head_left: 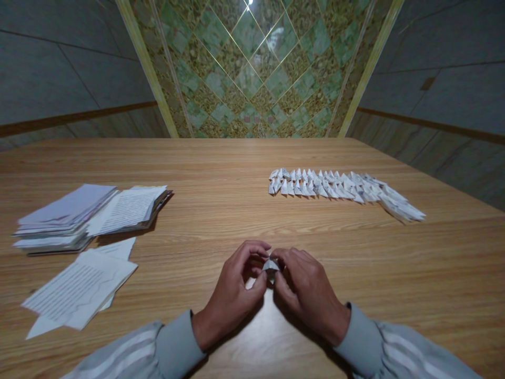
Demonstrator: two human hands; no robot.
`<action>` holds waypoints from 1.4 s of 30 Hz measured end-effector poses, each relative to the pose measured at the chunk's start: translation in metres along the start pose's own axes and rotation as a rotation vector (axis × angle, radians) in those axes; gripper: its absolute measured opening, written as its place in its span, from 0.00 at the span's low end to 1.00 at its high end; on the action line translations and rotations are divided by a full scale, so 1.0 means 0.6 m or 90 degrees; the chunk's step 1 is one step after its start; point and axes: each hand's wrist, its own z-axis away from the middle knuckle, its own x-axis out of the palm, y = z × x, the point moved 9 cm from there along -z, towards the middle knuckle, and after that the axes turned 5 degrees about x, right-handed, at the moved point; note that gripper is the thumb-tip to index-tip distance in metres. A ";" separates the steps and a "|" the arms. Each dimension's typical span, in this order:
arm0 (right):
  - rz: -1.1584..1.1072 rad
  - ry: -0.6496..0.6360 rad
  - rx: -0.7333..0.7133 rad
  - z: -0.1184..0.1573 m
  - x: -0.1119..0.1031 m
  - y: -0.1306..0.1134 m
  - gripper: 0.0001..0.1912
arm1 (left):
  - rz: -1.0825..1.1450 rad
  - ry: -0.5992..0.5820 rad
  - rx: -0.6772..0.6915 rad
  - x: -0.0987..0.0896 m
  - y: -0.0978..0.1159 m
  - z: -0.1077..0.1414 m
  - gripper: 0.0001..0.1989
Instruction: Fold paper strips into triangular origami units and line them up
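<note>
A small folded paper piece [271, 267], pale and peaked, is held between my two hands near the front middle of the table. My left hand [241, 276] grips its left side with thumb and fingers. From the right, my right hand [305, 281] pinches the same piece, the fingers curled over its top. Parts of the paper are hidden behind the fingertips. Further back on the right, rows of similar folded paper pieces [325, 185] stand close together on the table.
On the left lies a thick stack of paper [67, 213], with printed sheets on a darker pile [128, 210] beside it. Nearer me, loose printed sheets [81, 287] overlap. The wooden table [213, 210] reaches back towards a tiled wall [252, 73].
</note>
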 end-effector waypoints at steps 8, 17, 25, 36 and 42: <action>-0.195 -0.027 0.083 -0.004 0.004 0.013 0.12 | -0.078 0.018 0.081 -0.012 0.013 0.004 0.09; -0.385 -0.078 0.229 0.002 0.014 0.031 0.05 | -0.099 0.067 0.155 -0.026 0.033 0.007 0.13; -0.548 -0.025 0.311 0.007 0.030 0.056 0.12 | -0.072 0.038 0.157 -0.016 0.039 0.008 0.13; -0.563 -0.009 0.322 0.010 0.027 0.065 0.13 | 0.195 -0.034 -0.221 0.018 -0.048 0.014 0.10; -0.525 -0.029 0.325 0.008 0.026 0.070 0.10 | 0.190 -0.003 -0.207 0.009 -0.050 0.015 0.09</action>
